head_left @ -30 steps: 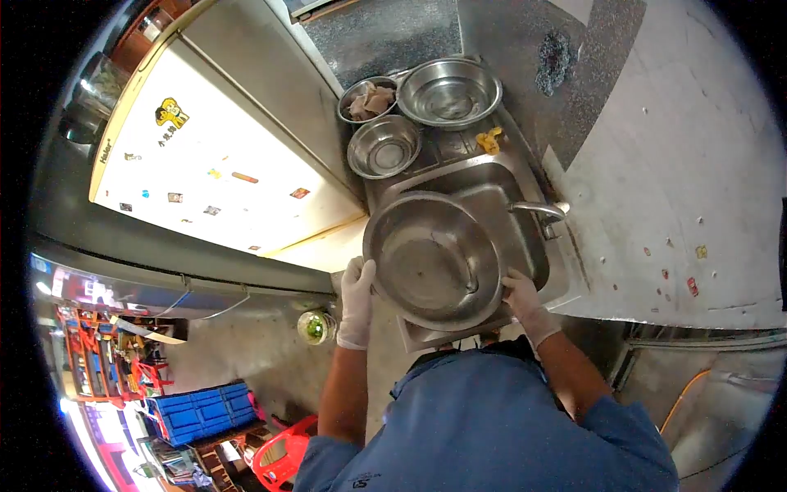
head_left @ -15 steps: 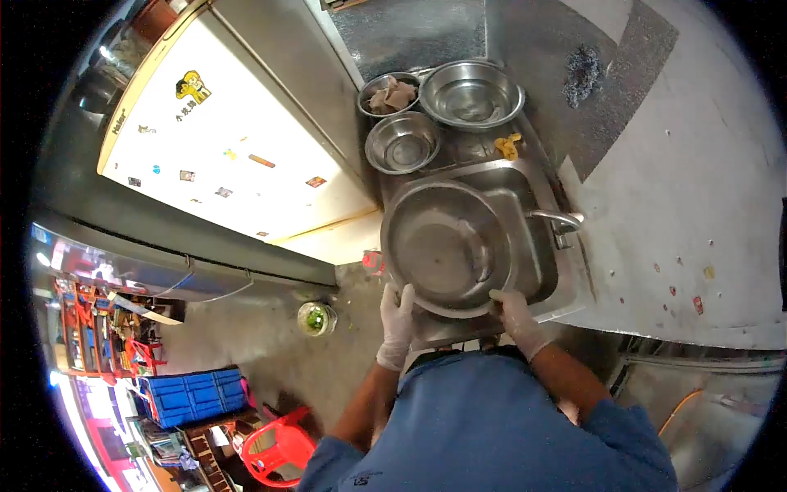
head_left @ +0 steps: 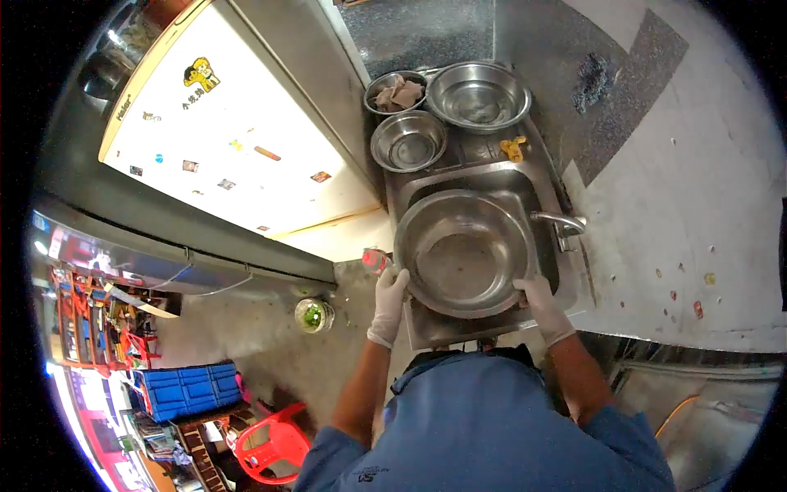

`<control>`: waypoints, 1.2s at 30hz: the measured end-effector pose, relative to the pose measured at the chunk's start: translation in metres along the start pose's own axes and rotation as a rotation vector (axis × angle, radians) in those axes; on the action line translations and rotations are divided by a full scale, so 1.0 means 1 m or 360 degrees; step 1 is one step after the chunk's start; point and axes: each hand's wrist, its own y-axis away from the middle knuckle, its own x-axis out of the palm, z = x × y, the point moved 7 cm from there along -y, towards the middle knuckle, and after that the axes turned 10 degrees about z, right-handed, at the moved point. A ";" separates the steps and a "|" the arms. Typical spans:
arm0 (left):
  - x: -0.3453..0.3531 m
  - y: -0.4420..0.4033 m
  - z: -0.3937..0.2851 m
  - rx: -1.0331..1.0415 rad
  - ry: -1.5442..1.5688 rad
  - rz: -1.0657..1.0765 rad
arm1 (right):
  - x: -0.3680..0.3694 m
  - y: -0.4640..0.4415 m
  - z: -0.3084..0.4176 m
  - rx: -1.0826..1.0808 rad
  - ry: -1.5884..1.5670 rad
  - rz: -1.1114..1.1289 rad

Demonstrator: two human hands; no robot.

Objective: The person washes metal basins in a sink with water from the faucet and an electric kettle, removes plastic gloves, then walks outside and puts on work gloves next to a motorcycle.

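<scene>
A large round stainless-steel basin (head_left: 465, 283) sits over the sink (head_left: 545, 275), its inside looking wet and shiny. My left hand (head_left: 388, 305), in a thin white glove, is closed on the left side of its rim. On the opposite side my right hand (head_left: 543, 307), gloved the same way, grips the rim with the fingers partly hidden underneath. Whether the basin rests on the sink or is held just above it, I cannot tell. A curved metal faucet (head_left: 559, 220) stands to the right of the basin.
Behind the sink stand a small metal bowl (head_left: 408, 141), a bowl of pale pieces (head_left: 398, 94) and a wide metal basin (head_left: 479, 97). A yellow cloth-like item (head_left: 513, 148) lies beside them. A white refrigerator (head_left: 238, 139) is at left; a bucket with greens (head_left: 314, 316) is on the floor.
The large basin has shifted right and a little toward me, uncovering the sink's back edge. Both hands have moved with it, now farther up along its sides.
</scene>
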 end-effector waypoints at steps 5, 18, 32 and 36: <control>0.030 0.006 -0.057 0.0313 0.0032 0.0115 | 0.020 -0.044 -0.107 0.0072 -0.0867 0.0207; 0.060 0.054 -0.063 0.0584 -0.0579 -0.0068 | 0.086 -0.059 -0.150 -0.0407 -0.0354 0.0630; 0.077 0.075 -0.112 0.0812 -0.0998 -0.0105 | 0.123 0.030 0.010 -0.1080 0.0713 0.0613; 0.093 0.073 -0.126 0.0969 -0.1363 0.0054 | 0.135 0.017 0.021 -0.1113 0.0755 0.0483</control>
